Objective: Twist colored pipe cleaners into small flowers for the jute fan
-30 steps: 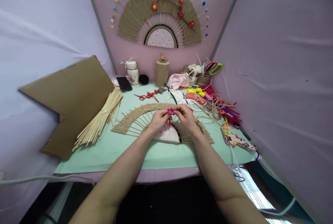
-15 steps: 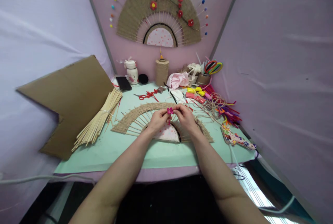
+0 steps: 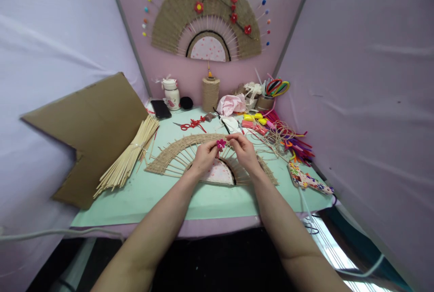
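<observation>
My left hand pinches a small magenta pipe-cleaner flower between thumb and fingertips, with its petals facing up. Just right of the flower is my right hand, its thumb and index finger bent and slightly apart, with nothing visible between them. Both hands are above a half-round fan of woven twine on thin sticks, which lies on the table. At the fan's base is a white, pink-spotted half circle with a black edge. My hands and wrists cover part of the fan.
A finished fan with red flowers hangs on the back wall. Bundled sticks and cardboard are at left. Red scissors, a twine spool, pipe cleaners and a patterned glue gun lie around the fan.
My right fingers have come off the flower and moved slightly right. The flower has turned in my left hand, so more of its petals show.
</observation>
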`<state>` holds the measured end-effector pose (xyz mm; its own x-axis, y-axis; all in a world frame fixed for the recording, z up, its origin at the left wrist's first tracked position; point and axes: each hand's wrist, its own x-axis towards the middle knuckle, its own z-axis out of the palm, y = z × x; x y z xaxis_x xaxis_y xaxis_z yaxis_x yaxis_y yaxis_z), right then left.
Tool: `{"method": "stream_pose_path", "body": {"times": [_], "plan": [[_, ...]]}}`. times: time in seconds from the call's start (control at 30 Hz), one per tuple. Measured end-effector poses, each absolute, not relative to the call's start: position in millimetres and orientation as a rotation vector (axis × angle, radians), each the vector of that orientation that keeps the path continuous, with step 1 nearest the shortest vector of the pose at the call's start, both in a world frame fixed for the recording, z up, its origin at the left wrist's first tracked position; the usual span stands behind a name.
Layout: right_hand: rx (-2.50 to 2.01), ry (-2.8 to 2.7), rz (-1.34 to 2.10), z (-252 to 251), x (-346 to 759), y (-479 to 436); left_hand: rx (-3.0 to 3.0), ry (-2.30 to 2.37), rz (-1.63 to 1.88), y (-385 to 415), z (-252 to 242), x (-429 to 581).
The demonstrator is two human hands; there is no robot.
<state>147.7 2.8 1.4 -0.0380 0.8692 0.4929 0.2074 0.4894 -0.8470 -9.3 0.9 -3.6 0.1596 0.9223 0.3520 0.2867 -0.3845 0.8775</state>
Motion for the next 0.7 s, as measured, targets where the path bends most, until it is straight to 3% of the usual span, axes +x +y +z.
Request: {"method": "stream_pose_path", "body": {"times": [0.37, 0.7], "plan": [[-1.023, -1.816, 0.612, 2.0, 149.0, 0.6, 2.1, 1.095, 1.043, 5.1, -9.4, -12.8], [-0.993, -1.679, 0.775, 4.7, 152.3, 2.0, 1.839, 1.076, 1.082, 6.3, -3.7, -12.1]]}}
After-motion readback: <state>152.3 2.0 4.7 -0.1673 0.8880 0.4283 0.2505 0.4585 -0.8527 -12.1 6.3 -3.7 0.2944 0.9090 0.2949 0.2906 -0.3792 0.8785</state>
